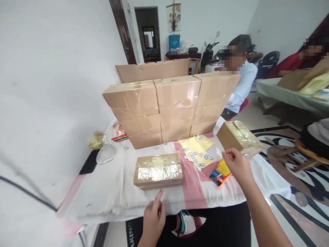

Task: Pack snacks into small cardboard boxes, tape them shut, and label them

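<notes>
My left hand [154,216] is at the table's front edge, index finger stretched toward a taped cardboard box [158,172] and the other fingers loosely bent. Nothing shows in it. My right hand [238,166] is closed, thumb and fingers together, beside an orange and blue packet [220,172]. Whatever those fingers hold, if anything, is too small or hidden. Left of the packet, yellow sheets [191,146] lie on the cloth, with several small blue-edged paper pieces [194,154] scattered over them.
Stacked cardboard boxes [177,106] form a wall across the table's back. Another taped box [240,137] sits at the right edge. A black phone-like slab [89,162] and a white patterned oval [106,153] lie left. A person in a light shirt [244,82] sits behind the boxes.
</notes>
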`<action>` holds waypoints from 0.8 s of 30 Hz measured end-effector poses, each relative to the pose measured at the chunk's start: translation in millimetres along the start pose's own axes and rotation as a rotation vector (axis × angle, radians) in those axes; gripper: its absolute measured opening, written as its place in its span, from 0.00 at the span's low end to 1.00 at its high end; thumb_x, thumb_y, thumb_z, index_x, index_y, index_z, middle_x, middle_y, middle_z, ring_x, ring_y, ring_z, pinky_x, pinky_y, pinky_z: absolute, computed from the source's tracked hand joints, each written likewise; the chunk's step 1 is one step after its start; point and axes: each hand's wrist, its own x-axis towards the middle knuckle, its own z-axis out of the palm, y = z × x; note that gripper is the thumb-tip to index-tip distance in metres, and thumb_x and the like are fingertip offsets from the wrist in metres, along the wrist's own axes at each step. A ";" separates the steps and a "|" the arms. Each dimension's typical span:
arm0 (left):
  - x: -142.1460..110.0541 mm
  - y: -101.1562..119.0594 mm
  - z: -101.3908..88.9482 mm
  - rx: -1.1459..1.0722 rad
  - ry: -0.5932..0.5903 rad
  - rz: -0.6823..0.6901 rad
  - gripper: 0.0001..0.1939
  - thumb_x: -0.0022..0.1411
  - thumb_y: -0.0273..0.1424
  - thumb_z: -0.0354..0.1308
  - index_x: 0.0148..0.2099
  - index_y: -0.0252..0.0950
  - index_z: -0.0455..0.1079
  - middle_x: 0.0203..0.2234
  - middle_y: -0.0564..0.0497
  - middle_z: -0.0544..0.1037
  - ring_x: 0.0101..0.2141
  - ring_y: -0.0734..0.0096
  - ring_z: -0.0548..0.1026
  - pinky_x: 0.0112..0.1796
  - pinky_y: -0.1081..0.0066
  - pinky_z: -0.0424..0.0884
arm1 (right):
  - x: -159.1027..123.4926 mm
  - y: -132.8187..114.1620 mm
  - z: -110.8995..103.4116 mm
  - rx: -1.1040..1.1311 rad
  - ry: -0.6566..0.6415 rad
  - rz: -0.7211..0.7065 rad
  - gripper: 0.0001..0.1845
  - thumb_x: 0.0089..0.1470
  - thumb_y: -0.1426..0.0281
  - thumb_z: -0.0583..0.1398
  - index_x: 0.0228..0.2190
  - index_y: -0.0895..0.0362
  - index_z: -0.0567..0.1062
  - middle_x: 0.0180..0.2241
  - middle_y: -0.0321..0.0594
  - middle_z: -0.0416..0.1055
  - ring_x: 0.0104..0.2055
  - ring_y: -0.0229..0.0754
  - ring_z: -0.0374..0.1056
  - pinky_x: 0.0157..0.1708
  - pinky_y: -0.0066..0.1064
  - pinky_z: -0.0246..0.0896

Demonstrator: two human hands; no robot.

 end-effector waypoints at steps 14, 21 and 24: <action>20.3 -16.2 71.2 0.139 0.182 0.223 0.11 0.70 0.28 0.51 0.41 0.37 0.76 0.24 0.54 0.83 0.19 0.71 0.78 0.24 0.74 0.71 | 52.7 -3.7 34.1 -0.427 -0.612 -0.065 0.13 0.65 0.72 0.55 0.47 0.56 0.77 0.50 0.46 0.76 0.53 0.47 0.72 0.45 0.32 0.63; 16.6 -15.5 67.8 0.187 0.140 0.236 0.13 0.69 0.27 0.50 0.39 0.38 0.77 0.24 0.55 0.82 0.21 0.73 0.78 0.26 0.74 0.71 | 61.8 -6.4 109.1 -0.590 -0.809 0.123 0.19 0.66 0.63 0.63 0.55 0.59 0.72 0.54 0.47 0.72 0.51 0.49 0.72 0.49 0.46 0.73; 17.1 -14.2 68.2 0.208 0.145 0.234 0.13 0.69 0.26 0.51 0.38 0.38 0.77 0.23 0.54 0.82 0.21 0.73 0.78 0.26 0.74 0.71 | 59.2 -3.4 125.1 -0.622 -0.831 0.221 0.22 0.67 0.63 0.62 0.58 0.58 0.70 0.56 0.48 0.70 0.51 0.49 0.73 0.48 0.45 0.74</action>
